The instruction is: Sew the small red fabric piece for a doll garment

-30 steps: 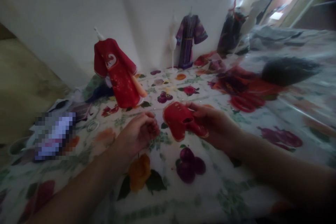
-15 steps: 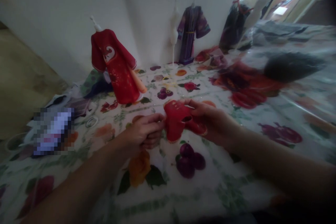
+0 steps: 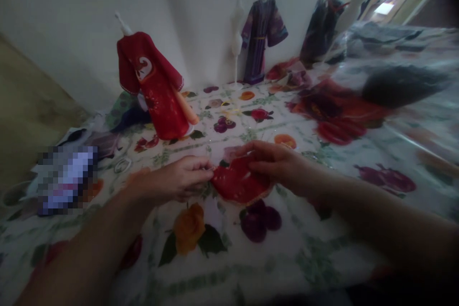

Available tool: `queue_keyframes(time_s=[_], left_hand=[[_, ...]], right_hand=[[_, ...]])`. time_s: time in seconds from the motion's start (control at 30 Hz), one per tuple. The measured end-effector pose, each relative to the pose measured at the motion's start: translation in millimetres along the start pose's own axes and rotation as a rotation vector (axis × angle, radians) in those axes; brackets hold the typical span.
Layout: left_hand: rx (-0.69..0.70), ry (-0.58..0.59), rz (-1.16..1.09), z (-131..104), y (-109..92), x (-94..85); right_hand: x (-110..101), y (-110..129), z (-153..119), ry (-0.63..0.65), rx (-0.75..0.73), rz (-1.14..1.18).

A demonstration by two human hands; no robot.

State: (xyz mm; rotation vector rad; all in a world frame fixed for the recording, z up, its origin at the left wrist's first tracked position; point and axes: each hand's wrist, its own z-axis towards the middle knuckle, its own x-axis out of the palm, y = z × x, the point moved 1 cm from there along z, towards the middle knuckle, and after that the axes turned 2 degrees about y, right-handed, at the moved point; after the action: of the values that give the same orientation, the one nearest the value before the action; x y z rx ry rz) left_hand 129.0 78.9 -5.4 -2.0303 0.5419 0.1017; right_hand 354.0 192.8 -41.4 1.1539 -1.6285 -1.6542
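A small red doll garment (image 3: 238, 179) with pale trim along its lower edge is stretched between my two hands, just above the tablecloth. The fingers of my left hand (image 3: 190, 177) pinch its left corner. My right hand (image 3: 276, 165) holds the right side, thumb on top and fingers along the far edge, so part of the cloth there is hidden. Behind them, to the left, a red long-sleeved robe (image 3: 154, 86) with a white motif hangs on a small tilted mannequin.
A bare white mini mannequin (image 3: 236, 38) and a purple robe (image 3: 258, 43) on a stand are near the wall. Dark and red cloth pieces (image 3: 337, 110) and clear plastic (image 3: 405, 57) cover the right. A blurred-out item (image 3: 68, 179) lies left on the fruit-print tablecloth (image 3: 201, 282).
The garment, bunched and folded half a second ago, is now spread flatter and wider. My left hand has moved slightly left, and my right hand now lies more over the cloth.
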Motion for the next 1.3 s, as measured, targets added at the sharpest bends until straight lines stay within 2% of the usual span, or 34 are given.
queue_keyframes(time_s=[0.07, 0.17, 0.27, 0.43, 0.5, 0.57, 0.7, 0.73, 0.77, 0.83, 0.9, 1.13, 1.3], left_hand=[[0.000, -0.075, 0.178, 2.9, 1.3, -2.4], [0.032, -0.259, 0.515, 8.6, 2.2, -2.8], [0.002, -0.286, 0.604, 10.6, 1.0, 0.8], [-0.001, -0.295, 0.617, 7.5, -1.2, 4.2], [0.020, -0.307, 0.622, 5.1, -1.4, 3.3], [0.032, -0.331, 0.610, 1.4, -2.4, 2.5], [0.049, -0.500, 0.648, -8.9, -8.4, 8.3], [0.066, -0.484, 0.659, -11.3, -9.9, 12.6], [0.087, -0.418, 0.662, -13.3, -10.8, 17.7], [0.126, -0.225, 0.648, -16.0, -10.3, 28.3], [0.150, -0.095, 0.642, -17.0, -7.6, 35.3], [0.127, -0.038, 0.683, -13.0, -0.2, 29.3], [0.136, -0.031, 0.625, -13.2, -2.6, 27.2]], right_hand=[[-1.6, 0.2, -0.8, -0.074, -0.063, -0.262], [-0.4, 1.1, -2.7, -0.150, -0.203, -0.654], [2.5, 2.4, -5.2, -0.152, -0.266, -0.771], [5.4, 13.8, -12.0, -0.307, -0.439, -0.880], [7.5, 18.8, -15.0, -0.266, -0.500, -0.871], [9.9, 22.1, -17.4, -0.158, -0.516, -0.850], [14.0, 24.5, -19.9, 0.039, -0.500, -0.864], [14.7, 24.7, -20.1, 0.056, -0.505, -0.875], [15.2, 24.8, -20.2, 0.060, -0.511, -0.890], [15.9, 24.4, -20.4, 0.058, -0.509, -0.925], [16.0, 22.9, -20.6, 0.088, -0.477, -0.962], [11.2, 20.5, -20.8, 0.190, -0.340, -0.979], [10.5, 21.6, -20.6, 0.191, -0.345, -0.978]])
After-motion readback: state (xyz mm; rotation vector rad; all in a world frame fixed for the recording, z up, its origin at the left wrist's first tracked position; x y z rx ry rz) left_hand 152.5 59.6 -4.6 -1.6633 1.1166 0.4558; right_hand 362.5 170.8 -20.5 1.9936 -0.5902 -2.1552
